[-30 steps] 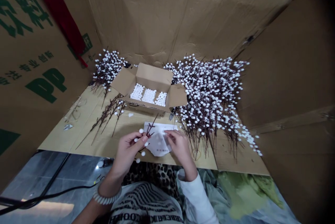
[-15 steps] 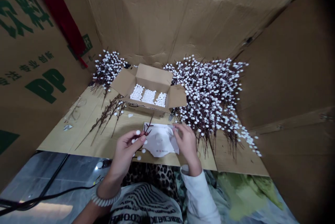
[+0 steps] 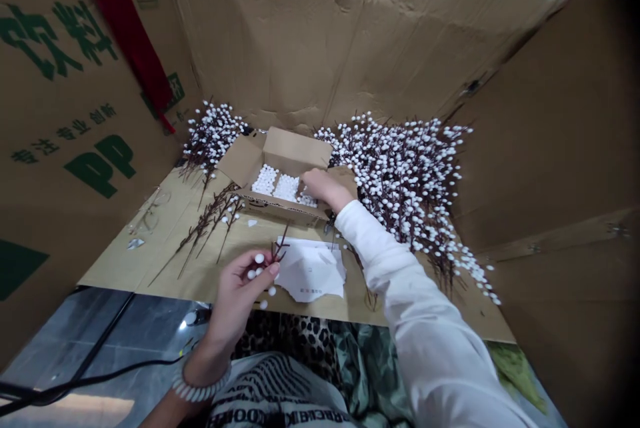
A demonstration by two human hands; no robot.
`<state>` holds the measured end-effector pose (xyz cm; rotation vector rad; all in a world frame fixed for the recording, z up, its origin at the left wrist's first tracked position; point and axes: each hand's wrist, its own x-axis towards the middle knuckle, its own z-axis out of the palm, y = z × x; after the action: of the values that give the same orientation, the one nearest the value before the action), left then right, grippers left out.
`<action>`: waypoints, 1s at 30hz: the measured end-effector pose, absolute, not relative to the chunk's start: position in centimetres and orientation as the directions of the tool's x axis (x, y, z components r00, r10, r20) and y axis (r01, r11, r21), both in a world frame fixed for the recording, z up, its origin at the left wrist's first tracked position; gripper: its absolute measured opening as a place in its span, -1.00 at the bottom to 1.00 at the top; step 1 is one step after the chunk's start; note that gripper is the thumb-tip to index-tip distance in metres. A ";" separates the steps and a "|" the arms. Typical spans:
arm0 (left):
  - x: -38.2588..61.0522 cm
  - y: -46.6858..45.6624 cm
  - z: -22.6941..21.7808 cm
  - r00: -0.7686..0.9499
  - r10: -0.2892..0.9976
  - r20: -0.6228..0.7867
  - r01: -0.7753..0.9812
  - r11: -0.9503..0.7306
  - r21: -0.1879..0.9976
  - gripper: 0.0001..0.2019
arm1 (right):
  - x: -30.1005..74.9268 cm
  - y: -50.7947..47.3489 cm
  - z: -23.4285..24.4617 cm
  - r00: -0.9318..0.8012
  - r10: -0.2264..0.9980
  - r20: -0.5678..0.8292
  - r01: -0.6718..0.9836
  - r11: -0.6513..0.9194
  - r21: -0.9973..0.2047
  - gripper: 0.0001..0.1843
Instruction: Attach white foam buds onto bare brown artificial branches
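Between the thumb and fingers of my left hand is a brown artificial berry twig. White balls sit on its lower part, while its upper tip is bare. My right hand reaches into the right part of an open cardboard box, and its fingertips are hidden among the white foam balls there. More white balls fill the box in separate groups. Below the box lies a torn white paper, just right of my left hand.
A large heap of white-berried twigs covers the right side of the table, and a smaller bunch stands back left. Bare brown twigs lie left of the box. Cardboard walls enclose the table. A red ribbon hangs at left.
My right hand has left the edge of the paper and moved forward into the box's right part. My left hand still holds the twig in nearly the same place.
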<state>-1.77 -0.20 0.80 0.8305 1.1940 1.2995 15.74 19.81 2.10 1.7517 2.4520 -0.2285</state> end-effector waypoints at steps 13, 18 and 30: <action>-2.0 -0.3 1.1 -0.142 0.972 -0.188 -0.292 0.141 0.946 -0.84 | 14.9 20.9 0.5 -0.316 0.909 -0.272 0.943 0.333 0.018 -0.62; -1.5 -0.2 1.0 -0.107 0.978 -0.180 -0.328 0.137 0.935 -0.86 | 16.3 19.3 2.1 -0.313 0.947 -0.070 0.947 0.306 -0.098 -0.71; 0.1 0.3 1.7 -0.041 0.961 -0.272 -0.449 0.226 0.865 -0.83 | 17.0 6.6 2.5 0.124 0.938 0.324 0.174 0.301 -0.937 -0.88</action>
<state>0.11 0.34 1.66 0.6378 1.0503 1.2717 17.02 6.57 2.54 2.5816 3.0247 -1.7743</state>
